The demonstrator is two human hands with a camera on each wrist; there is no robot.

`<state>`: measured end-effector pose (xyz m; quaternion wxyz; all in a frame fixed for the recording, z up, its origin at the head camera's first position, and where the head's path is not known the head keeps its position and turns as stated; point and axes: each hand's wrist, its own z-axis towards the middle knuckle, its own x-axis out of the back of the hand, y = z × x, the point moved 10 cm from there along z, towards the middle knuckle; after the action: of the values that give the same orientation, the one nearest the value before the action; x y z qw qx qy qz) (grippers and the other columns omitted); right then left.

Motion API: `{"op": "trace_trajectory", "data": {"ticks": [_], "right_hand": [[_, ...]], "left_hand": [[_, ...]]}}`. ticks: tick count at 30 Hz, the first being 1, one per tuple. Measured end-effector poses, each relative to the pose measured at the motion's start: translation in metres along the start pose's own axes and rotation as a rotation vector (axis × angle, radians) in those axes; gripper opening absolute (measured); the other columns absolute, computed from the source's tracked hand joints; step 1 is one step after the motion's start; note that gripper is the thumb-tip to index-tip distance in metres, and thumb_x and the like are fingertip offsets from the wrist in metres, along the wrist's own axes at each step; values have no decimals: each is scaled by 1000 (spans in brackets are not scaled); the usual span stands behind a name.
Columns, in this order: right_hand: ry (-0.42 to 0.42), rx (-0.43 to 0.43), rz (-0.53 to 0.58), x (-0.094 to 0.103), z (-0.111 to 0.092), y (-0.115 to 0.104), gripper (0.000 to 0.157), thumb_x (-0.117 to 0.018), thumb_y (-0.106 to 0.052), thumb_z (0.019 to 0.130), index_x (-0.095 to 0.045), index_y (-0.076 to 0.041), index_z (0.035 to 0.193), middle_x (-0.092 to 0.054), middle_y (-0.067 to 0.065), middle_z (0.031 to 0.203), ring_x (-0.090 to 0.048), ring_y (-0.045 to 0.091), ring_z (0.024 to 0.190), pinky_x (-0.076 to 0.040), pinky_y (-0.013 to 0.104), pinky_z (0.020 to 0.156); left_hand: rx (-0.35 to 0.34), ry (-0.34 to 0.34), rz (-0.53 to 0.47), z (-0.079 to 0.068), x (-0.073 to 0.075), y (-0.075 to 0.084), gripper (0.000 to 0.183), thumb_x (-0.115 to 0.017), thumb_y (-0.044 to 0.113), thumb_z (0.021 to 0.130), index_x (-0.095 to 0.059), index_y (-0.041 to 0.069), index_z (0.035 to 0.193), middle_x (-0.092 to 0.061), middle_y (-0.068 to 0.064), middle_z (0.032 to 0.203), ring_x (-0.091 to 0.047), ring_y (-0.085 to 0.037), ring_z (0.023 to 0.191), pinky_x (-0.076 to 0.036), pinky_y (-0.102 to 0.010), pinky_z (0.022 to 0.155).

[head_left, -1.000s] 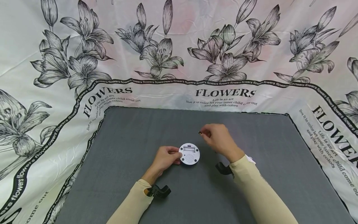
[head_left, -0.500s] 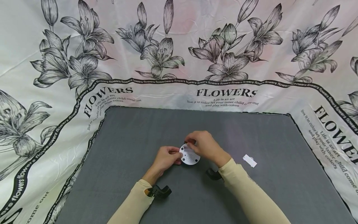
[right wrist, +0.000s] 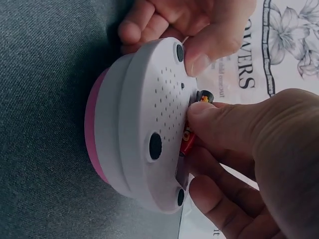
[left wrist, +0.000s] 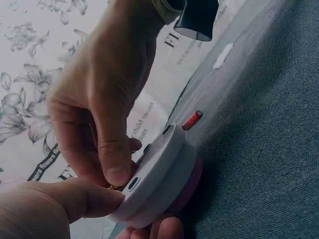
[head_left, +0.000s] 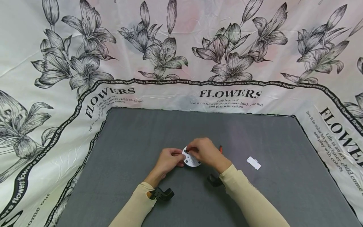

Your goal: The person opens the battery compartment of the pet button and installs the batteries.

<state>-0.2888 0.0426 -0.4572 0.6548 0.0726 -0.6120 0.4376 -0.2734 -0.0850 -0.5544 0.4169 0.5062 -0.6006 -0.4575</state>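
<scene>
A round white device (head_left: 192,160) with a pink lower rim lies with its base up, showing speaker holes and dark rubber feet. My left hand (head_left: 170,157) grips its left edge, thumb on the base and fingers beneath. With thumb and fingers, my right hand (head_left: 205,153) pinches a red and black battery (right wrist: 188,138), which sits tilted at the battery slot near the base's edge. In the left wrist view, the right thumb hides most of that battery. A second red battery (left wrist: 192,120) lies on the cloth beyond the device.
A small white battery cover (head_left: 253,163) lies on the grey table surface (head_left: 127,135) to the right. White cloth with printed flowers and lettering (head_left: 229,94) surrounds the grey area. A black wrist mount (head_left: 162,194) sits on the left forearm.
My right hand has moved left and down onto the device, bringing the battery to its slot. The white cover and the loose battery have come into sight. The left hand keeps its place.
</scene>
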Motion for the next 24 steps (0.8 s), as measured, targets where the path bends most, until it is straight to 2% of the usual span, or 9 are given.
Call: {"op": "trace_trajectory", "data": {"ticks": [7, 16, 20, 24], "right_hand": [[-16, 4, -13, -1, -2, 4, 9, -85, -4, 93, -87, -10, 99, -80, 2, 92, -75, 18, 85, -62, 30, 72], [-29, -7, -8, 0, -3, 7, 9, -86, -4, 92, -88, -10, 99, -77, 2, 88, -70, 15, 79, -56, 24, 65], [-43, -23, 7, 2, -3, 7, 13, -85, -5, 92, -87, -8, 105, -78, 2, 92, -71, 14, 81, -58, 25, 68], [-17, -69, 25, 9, -3, 10, 17, -84, -10, 93, -84, -5, 110, -78, 3, 93, -71, 15, 82, -60, 29, 70]], "left_hand": [[-3, 0, -8, 1, 0, -1, 30, -77, 3, 95, -72, -12, 120, -78, -18, 99, -76, -17, 72, -69, -31, 69], [-3, -2, -1, 1, -1, 0, 29, -77, 4, 95, -73, -11, 120, -79, -18, 99, -77, -17, 74, -69, -31, 70], [-4, -2, -7, 1, -1, -1, 29, -77, 3, 95, -73, -11, 120, -78, -18, 99, -76, -17, 74, -69, -31, 70], [1, -2, -12, 2, 0, -2, 29, -76, 3, 96, -72, -12, 121, -78, -18, 99, -76, -17, 74, -69, -30, 70]]}}
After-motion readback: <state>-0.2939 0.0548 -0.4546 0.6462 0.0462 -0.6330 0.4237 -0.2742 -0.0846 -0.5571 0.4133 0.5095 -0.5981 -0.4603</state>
